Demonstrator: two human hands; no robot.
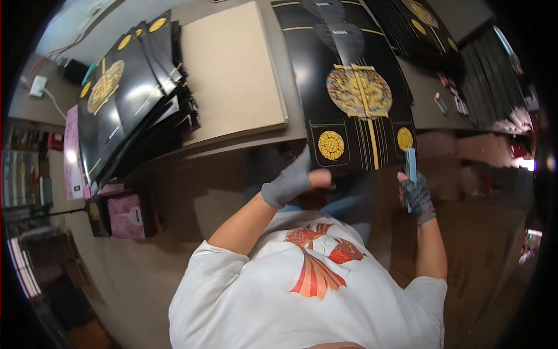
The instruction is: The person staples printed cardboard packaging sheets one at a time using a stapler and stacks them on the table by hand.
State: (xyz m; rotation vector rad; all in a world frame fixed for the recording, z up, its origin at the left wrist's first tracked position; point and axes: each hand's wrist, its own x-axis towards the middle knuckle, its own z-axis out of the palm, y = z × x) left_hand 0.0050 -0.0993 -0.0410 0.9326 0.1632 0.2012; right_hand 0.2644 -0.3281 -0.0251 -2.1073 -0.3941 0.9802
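Note:
A glossy black sheet shaped like a garment lies in front of me, printed with a coloured dragon medallion and gold discs. Its lower end reaches past the table's near edge. My left hand, in a grey fingerless glove, is at the sheet's lower left corner. Motion smears it, and I cannot tell whether its fingers grip the sheet. Just below the lower right corner, my right hand, also gloved, is closed around a slim light-blue tool that looks like a stapler. The tool's upper end overlaps the sheet's corner.
Left on the table are a fanned pile of similar black sheets and a beige board stack. More black printed sheets, small red-and-white boxes and dark folded stacks lie right. Pink packages sit below the left edge.

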